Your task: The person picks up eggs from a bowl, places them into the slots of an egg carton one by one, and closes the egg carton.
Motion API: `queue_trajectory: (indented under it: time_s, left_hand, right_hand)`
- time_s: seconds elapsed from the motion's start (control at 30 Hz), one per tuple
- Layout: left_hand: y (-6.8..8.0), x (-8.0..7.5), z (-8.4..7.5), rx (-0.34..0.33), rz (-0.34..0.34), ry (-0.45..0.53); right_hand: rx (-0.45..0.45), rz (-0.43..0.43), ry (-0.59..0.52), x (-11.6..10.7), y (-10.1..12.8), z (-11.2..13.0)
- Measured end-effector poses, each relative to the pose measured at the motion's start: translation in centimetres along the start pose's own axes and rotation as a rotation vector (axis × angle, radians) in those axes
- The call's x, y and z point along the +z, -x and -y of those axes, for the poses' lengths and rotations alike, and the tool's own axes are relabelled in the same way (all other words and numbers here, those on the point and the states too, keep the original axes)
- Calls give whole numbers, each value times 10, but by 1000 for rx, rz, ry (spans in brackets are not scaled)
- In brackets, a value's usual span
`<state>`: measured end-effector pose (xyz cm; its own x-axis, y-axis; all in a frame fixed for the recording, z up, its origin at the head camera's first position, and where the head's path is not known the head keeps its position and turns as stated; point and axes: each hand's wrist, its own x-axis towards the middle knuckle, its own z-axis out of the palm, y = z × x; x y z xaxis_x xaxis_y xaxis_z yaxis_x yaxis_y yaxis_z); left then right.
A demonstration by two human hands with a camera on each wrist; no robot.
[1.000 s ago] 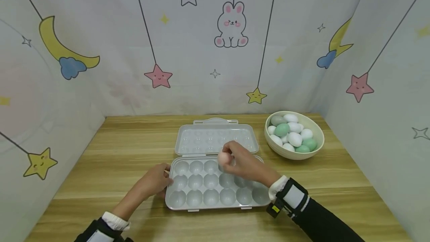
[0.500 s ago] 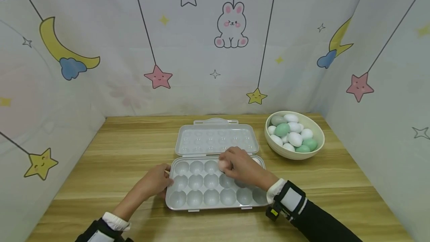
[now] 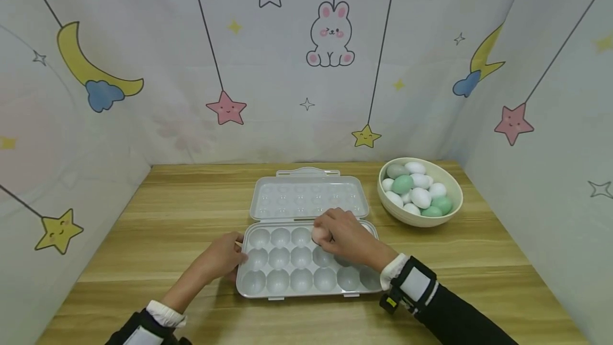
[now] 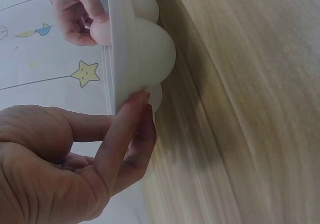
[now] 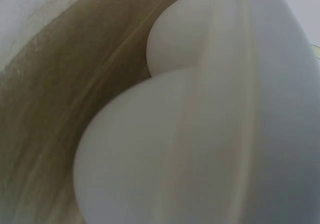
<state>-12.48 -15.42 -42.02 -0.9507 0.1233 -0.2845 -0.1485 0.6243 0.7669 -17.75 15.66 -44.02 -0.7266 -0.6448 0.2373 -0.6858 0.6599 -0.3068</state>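
An open clear-white egg box point(image 3: 289, 276) lies on the table, its lid folded back. At its left end my left hand point(image 3: 221, 257) pinches the rim, thumb on top and fingers under the edge, as the left wrist view also shows. Over the back row, my right hand point(image 3: 348, 237) holds a pale pinkish egg point(image 3: 321, 234) at a cup, right of three bare cups. Part of another whitish egg point(image 3: 366, 229) shows behind this hand. The hand and wrist hide some right-side cups. The right wrist view is filled by the box's rounded underside point(image 5: 145, 154).
A cream bowl point(image 3: 415, 220) with several white, green and greyish eggs point(image 3: 420, 198) stands at the back right. The box's lid point(image 3: 308, 198) lies flat behind the cups. A printed curtain point(image 3: 287, 121) borders the wooden table point(image 3: 191, 196) at back and sides.
My right hand has lowered the pinkish egg toward the back-row cup, then stayed almost still over the last half second. My left hand keeps its place on the box's edge.
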Motion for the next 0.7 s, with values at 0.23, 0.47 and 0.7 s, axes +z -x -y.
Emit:
queue_trajectory:
  time_s: [0.23,0.47,0.7]
  left_hand:
    - [0,0,0,1,-3,-10]
    - [-1,1,0,-4,3,-5]
    - [-1,0,-2,-7,9,-17]
  right_hand:
    - [-26,-14,29,0,0,0]
    - [-11,-11,25,0,1,-1]
    - [-31,-32,27,-5,3,-2]
